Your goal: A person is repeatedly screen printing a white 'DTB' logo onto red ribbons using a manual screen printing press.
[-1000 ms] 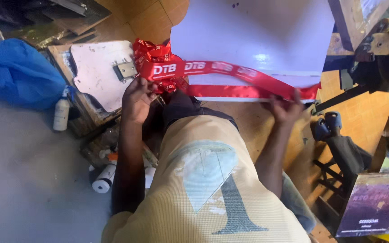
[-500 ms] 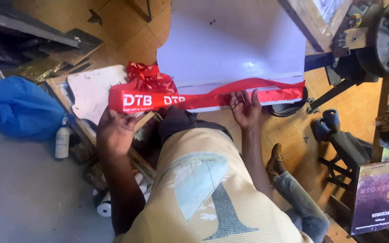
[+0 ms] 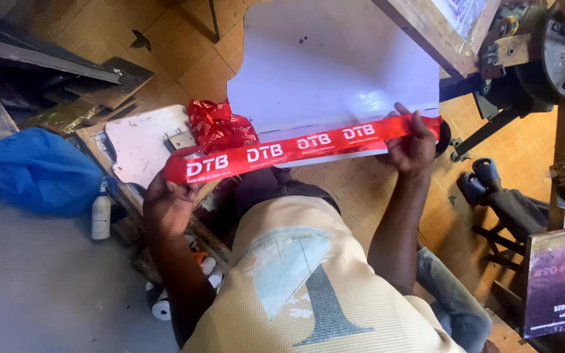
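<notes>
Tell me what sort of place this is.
Probably a small print workshop: a white printing board, a wooden-framed press on the right, and a printed red ribbon stretched between both hands.

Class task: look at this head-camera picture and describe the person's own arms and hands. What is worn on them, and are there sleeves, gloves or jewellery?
Both arms are bare from the upper arm down. The left hand and the right hand wear no gloves, and no watch, ring or bracelet shows. The only clothing near the arms is a pale yellow short-sleeved knit shirt with a grey-blue printed shape on its front; its sleeves end high on the arms.
</notes>
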